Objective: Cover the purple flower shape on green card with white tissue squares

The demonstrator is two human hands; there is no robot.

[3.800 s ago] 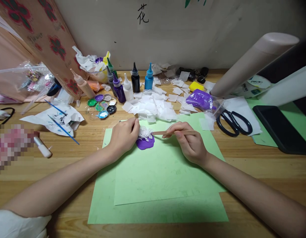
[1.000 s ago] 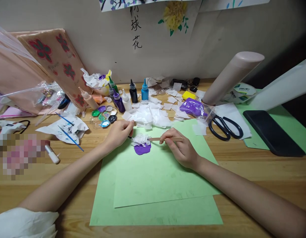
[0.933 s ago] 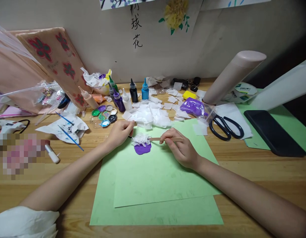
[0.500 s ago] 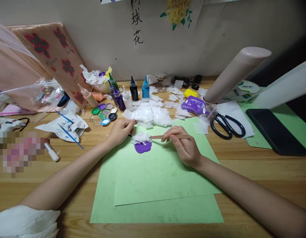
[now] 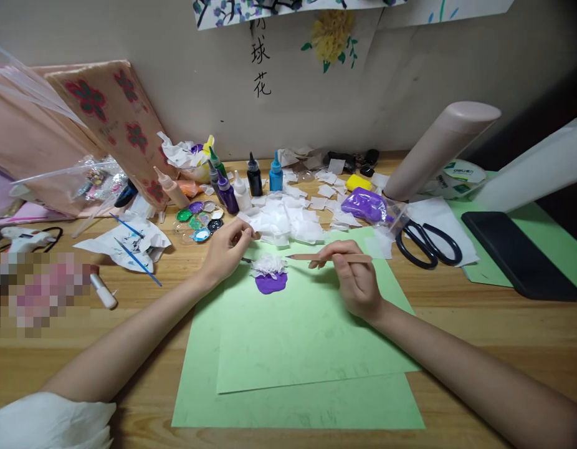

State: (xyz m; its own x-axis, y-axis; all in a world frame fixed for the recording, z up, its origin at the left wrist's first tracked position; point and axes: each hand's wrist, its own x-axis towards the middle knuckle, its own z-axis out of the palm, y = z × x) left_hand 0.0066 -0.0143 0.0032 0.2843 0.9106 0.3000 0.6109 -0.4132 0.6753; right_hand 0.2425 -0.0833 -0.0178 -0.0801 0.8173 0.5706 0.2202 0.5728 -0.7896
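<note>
At the centre of the frame, you work over a flat, rounded patch of purple clay-like material [image 5: 271,285] topped along its upper part by a tuft of ruffled white tissue [image 5: 268,265]. The patch lies near the upper left of a pale green paper sheet [image 5: 316,337], which overlaps a second green sheet [image 5: 293,406] on the brown wooden bench [image 5: 148,415].

Your right hand [image 5: 356,277], right of centre, has its grip closed around a flat, tan wooden stick [image 5: 311,256]. The stick points leftward, its tip just beside the right edge of the tuft; whether they touch cannot be made out. Your left hand [image 5: 227,249], left of centre, is narrowly curled, thumb and forefinger close together; you cannot tell from this view whether that grip pinches anything. A small dark tip [image 5: 246,260] shows between this hand and the tuft.

Above both sheets lies a heap of white tissue squares [image 5: 283,218]. To its upper left stand nozzle-topped bottles, among them a purple bottle [image 5: 228,199], a black bottle [image 5: 255,181] and a blue bottle [image 5: 276,178]; below them sits a round-welled paint palette [image 5: 199,219]. Right of the heap lies a clear bag of purple material [image 5: 364,204], below a bright yellow block [image 5: 358,183]. At far right rests a black rectangular slab [image 5: 519,255].
</note>
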